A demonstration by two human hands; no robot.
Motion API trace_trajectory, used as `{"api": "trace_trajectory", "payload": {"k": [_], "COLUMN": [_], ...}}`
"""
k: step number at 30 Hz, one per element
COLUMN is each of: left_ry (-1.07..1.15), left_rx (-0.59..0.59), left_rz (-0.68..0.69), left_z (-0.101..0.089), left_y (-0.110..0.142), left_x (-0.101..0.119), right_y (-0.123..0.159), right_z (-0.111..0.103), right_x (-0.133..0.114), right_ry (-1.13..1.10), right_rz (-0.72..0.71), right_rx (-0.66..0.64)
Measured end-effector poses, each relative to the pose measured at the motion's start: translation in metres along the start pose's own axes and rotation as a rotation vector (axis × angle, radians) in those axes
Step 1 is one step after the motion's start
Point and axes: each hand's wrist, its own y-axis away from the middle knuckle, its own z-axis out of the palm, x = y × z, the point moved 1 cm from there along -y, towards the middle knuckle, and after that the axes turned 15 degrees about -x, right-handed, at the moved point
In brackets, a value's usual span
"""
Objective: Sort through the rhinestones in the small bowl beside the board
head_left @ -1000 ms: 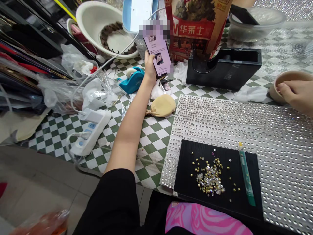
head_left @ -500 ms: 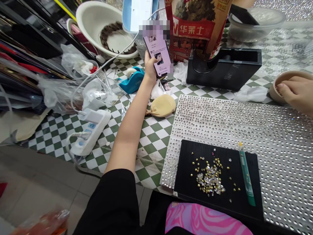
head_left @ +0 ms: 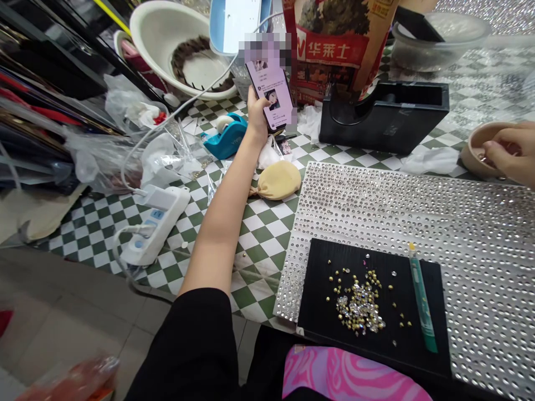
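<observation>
My left hand (head_left: 257, 114) is wrapped round a smartphone (head_left: 273, 97), its thumb resting on the lit screen. The screen has text and small pictures, partly blurred out. At the right edge, my right hand (head_left: 512, 156) reaches into a round beige bowl (head_left: 470, 147), thumb and curled fingers apart over small shiny pieces. Its fingertips are partly hidden. In front of my body, a black board (head_left: 321, 295) carries a heap of clear and gold-backed rhinestones (head_left: 361, 306) and a green pen-like stick (head_left: 422, 303) with a yellow tip. Beneath it lies a sheet studded with rhinestones (head_left: 334, 206).
A black tape dispenser (head_left: 388, 122) stands behind the sheet, before a red and brown paper bag (head_left: 334, 55). Left of my forearm are a blue tape dispenser (head_left: 228, 139), a white power strip (head_left: 152, 228) and a white basin (head_left: 154, 39). A beige pouch (head_left: 278, 181) lies nearby.
My right hand has shifted slightly in the bowl, its fingers lifting and curling so that more of the contents show. My left hand and the phone stay nearly in place.
</observation>
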Motion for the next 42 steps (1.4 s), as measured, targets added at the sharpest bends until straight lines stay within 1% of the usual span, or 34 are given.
{"api": "trace_trajectory", "payload": {"k": [2, 5, 8, 11, 14, 18, 22, 26, 27, 30, 32, 35, 39, 42], "left_ry": [-0.012, -0.009, 0.025, 0.016, 0.003, 0.077, 0.134, 0.095, 0.077, 0.041, 0.019, -0.003, 0.001, -0.031], "left_rx": [0.017, 0.033, 0.095, 0.138, 0.137, 0.135, 0.148, 0.170, 0.164, 0.087, 0.059, 0.063, 0.055, 0.028], "left_rz": [-0.034, -0.041, -0.092, -0.134, -0.137, -0.141, -0.168, -0.188, -0.172, -0.069, -0.037, -0.063, -0.091, -0.102], "left_z": [0.000, 0.002, 0.006, 0.009, 0.010, 0.011, 0.013, 0.012, 0.011, 0.007, 0.004, 0.003, 0.004, 0.004], "left_y": [0.000, 0.000, 0.000, 0.001, 0.002, 0.002, 0.002, 0.003, 0.002, 0.001, -0.001, -0.001, 0.001, 0.002], "left_x": [0.001, 0.004, 0.005, 0.006, 0.008, 0.010, 0.012, 0.011, 0.009, 0.004, 0.001, 0.000, 0.003, 0.005], "right_y": [0.001, 0.000, -0.001, -0.002, -0.005, -0.009, -0.013, -0.015, -0.016, -0.017, -0.017, -0.017, -0.017, -0.017], "right_z": [0.000, 0.002, 0.002, 0.001, 0.001, -0.001, -0.002, 0.002, 0.004, 0.009, 0.011, 0.012, 0.013, 0.013], "right_x": [0.004, 0.007, 0.007, 0.003, -0.001, -0.006, -0.011, -0.010, -0.010, -0.008, -0.007, -0.005, -0.005, -0.006], "right_ry": [0.003, -0.003, -0.044, -0.078, -0.081, -0.102, -0.105, -0.069, -0.056, -0.027, -0.020, -0.015, -0.011, -0.015], "right_rz": [-0.014, -0.031, -0.068, -0.097, -0.089, -0.091, -0.101, -0.094, -0.087, -0.074, -0.070, -0.067, -0.083, -0.089], "right_rx": [0.039, 0.062, 0.062, 0.020, -0.031, -0.102, -0.145, -0.153, -0.143, -0.113, -0.100, -0.094, -0.092, -0.079]}}
